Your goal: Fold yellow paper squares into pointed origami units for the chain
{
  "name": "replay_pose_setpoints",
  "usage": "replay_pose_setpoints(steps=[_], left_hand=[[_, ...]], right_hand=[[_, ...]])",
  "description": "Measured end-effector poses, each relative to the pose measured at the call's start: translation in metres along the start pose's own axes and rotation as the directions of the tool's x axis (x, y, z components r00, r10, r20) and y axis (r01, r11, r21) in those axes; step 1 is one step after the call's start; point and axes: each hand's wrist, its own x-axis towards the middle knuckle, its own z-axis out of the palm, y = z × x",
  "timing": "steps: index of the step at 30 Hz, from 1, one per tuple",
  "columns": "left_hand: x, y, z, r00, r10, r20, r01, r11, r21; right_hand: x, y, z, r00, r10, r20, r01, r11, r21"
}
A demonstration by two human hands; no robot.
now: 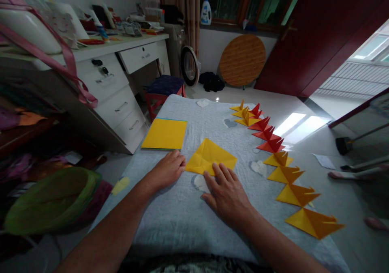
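Note:
A yellow paper square (pixel 209 155), partly folded with creases showing, lies on the light blue cloth-covered table (pixel 182 216). My right hand (pixel 226 190) lies flat with spread fingers, the fingertips pressing the paper's near edge. My left hand (pixel 168 169) rests beside the paper's left corner, its fingers curled and touching that corner. A stack of flat yellow sheets (pixel 165 134) sits farther back on the left.
A row of several folded yellow and red paper shapes (pixel 275 159) runs along the table's right side. White drawers (pixel 121 98) stand at left, a green bag (pixel 51 198) at near left, a red stool (pixel 161 92) beyond the table.

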Motion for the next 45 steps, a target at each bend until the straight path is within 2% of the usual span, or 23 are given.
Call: replay_pose_setpoints(steps=[18, 21, 23, 25, 28, 31, 36, 45], left_hand=[[-0.003, 0.004, -0.002, 1.0, 0.0, -0.017, 0.001, 1.0, 0.029], [-0.008, 0.01, 0.0, 0.997, 0.003, -0.079, 0.005, 0.996, 0.095], [-0.014, 0.017, 0.005, 0.987, 0.018, -0.16, 0.011, 0.983, 0.182], [-0.024, 0.026, 0.013, 0.972, 0.084, -0.218, -0.022, 0.962, 0.272], [-0.042, 0.039, 0.031, 0.947, 0.252, -0.199, -0.176, 0.926, 0.333], [-0.056, 0.047, 0.05, 0.923, 0.332, -0.196, -0.251, 0.902, 0.35], [-0.061, 0.047, 0.066, 0.921, 0.322, -0.218, -0.227, 0.901, 0.369], [-0.06, 0.048, 0.066, 0.938, 0.258, -0.23, -0.156, 0.91, 0.384]], right_hand=[[0.004, -0.007, -0.005, 1.0, 0.009, -0.027, -0.012, 0.995, -0.098], [0.007, -0.009, -0.007, 0.999, 0.017, -0.03, -0.02, 0.995, -0.099], [0.008, -0.009, -0.008, 0.999, 0.022, -0.032, -0.025, 0.995, -0.098], [0.008, -0.01, -0.008, 0.999, 0.023, -0.037, -0.026, 0.995, -0.099], [0.007, -0.009, -0.006, 0.999, 0.019, -0.049, -0.024, 0.994, -0.105], [0.007, -0.009, -0.003, 0.998, 0.009, -0.057, -0.015, 0.994, -0.109], [0.006, -0.008, -0.002, 0.998, 0.0, -0.067, -0.007, 0.995, -0.102], [0.007, -0.008, -0.004, 0.999, 0.002, -0.051, -0.008, 0.993, -0.115]])
